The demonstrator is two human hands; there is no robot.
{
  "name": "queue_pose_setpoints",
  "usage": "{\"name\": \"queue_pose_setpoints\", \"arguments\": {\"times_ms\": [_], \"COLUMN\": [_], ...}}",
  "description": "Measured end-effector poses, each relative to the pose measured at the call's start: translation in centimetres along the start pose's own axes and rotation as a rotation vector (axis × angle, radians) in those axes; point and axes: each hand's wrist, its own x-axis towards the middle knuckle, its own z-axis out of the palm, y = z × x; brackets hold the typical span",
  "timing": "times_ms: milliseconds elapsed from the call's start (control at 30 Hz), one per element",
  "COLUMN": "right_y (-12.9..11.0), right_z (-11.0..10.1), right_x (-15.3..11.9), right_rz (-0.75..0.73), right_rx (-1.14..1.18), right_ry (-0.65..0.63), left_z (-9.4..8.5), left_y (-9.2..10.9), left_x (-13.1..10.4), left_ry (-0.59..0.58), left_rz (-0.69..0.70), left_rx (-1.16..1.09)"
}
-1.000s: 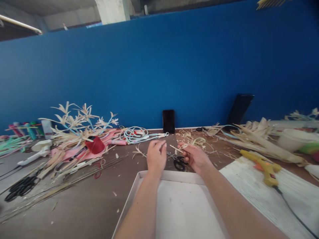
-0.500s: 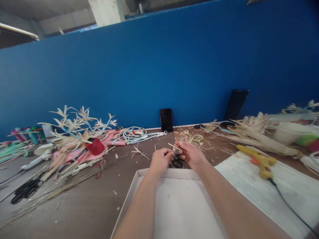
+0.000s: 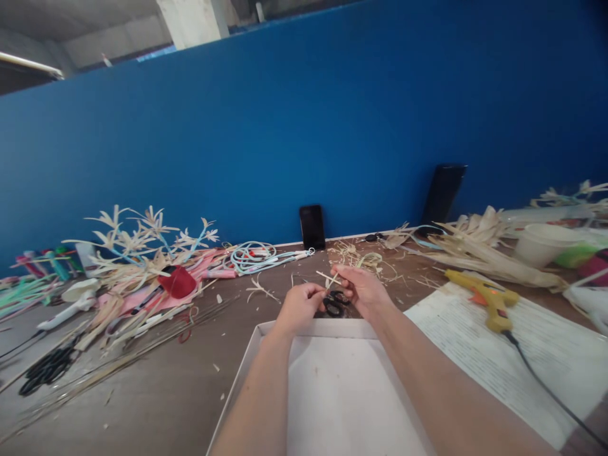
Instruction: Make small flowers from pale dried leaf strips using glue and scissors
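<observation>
Fingers (image 3: 339, 273) of the R hand (image 3: 365, 291) are pinched tog. on a thin pale strip (image 3: 324, 276), which sticks out to the L past the fingertips, w/ a short pale bit (image 3: 332, 280) crossing it. L hand (image 3: 299, 309) is just beside, thumb & index tips tog. near the lower end of that bit; too small to tell if they grip it. So the strip is betw. the 2 hands, nr the far edge of a white box lid (image 3: 327, 327), w/ the forearms over the lid. Black-handled scissors (image 3: 336, 309) show betw. the hands. Past them: loose shavings (image 3: 349, 250) on the brown table (image 3: 166, 392), & a phone (image 3: 312, 227) propped on the blue wall (image 3: 285, 126). Out R: yellow glue gun (image 3: 497, 310) on a printed sheet (image 3: 441, 310), then dried husks (image 3: 517, 269) & a white cup (image 3: 541, 244). Out L: coiled lt-blue cord (image 3: 251, 256), pale flowers (image 3: 152, 221) on blue stems, a red piece (image 3: 178, 280), & a 2nd pr of scissors (image 3: 50, 369) at far L.
</observation>
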Motion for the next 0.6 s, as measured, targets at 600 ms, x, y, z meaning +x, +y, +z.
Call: {"name": "queue_pose_setpoints", "arguments": {"times_ms": [600], "right_y": [0.30], "right_z": [0.35], "right_x": [0.00], "right_rz": [0.039], "right_rx": [-0.040], "right_ry": [0.047], "left_z": [-0.14], "left_y": [0.96], "left_x": [-0.45], "left_ry": [-0.029], "left_rz": [-0.033], "left_rx": [-0.078]}}
